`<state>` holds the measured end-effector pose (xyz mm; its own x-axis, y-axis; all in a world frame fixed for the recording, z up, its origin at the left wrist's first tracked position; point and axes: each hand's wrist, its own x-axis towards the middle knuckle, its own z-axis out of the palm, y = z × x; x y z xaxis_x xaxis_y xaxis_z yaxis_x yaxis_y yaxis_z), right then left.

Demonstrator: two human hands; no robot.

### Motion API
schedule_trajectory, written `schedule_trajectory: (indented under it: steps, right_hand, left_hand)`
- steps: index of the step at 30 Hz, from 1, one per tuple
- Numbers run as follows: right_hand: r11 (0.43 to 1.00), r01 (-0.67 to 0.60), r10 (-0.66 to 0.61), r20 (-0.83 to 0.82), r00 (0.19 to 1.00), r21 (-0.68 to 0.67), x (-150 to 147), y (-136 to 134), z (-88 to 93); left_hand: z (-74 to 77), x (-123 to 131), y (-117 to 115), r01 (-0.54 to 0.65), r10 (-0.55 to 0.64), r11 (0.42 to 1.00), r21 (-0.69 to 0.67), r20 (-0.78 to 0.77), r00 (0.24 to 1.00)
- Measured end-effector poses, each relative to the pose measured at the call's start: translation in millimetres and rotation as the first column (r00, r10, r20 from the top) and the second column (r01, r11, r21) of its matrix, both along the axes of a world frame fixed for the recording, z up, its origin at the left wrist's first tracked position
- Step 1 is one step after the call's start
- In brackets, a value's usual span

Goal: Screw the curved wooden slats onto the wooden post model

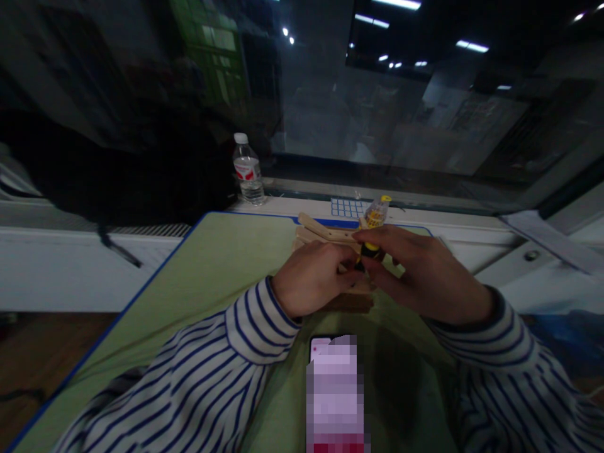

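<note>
My right hand is closed, with thumb and fingers around the black and yellow handle of what looks like a short screwdriver. Its lower end sits by the fingertips of my left hand, which are pinched together beside it. Whatever those fingertips hold is hidden. Under and behind both hands lie pale wooden pieces, one a curved strip with small holes. A darker wooden edge shows below my left hand.
A phone with a blurred screen lies on the green table mat near me. Behind the wood stands a clear, yellow-capped container. A water bottle stands on the window sill, beside a dark bag or cloth.
</note>
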<state>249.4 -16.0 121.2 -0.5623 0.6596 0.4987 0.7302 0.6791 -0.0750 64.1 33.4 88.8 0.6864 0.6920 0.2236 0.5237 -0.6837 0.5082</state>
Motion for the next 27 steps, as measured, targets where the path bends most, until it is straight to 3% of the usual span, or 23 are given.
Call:
schedule_trajectory:
  steps: [14, 27]
  right_hand:
    - [1.000, 0.021, -0.021, -0.010, 1.000, -0.006, 1.1, 1.0, -1.2]
    - [0.999, 0.040, -0.041, 0.007, 0.999, 0.025, -0.7, -0.5, -0.1]
  left_hand:
    - [-1.1, -1.3, 0.8, 0.054, -0.053, 0.997, -0.056, 0.028, 0.998]
    - [2.6, -0.8, 0.0, 0.021, -0.020, 0.999, -0.033, 0.024, 1.000]
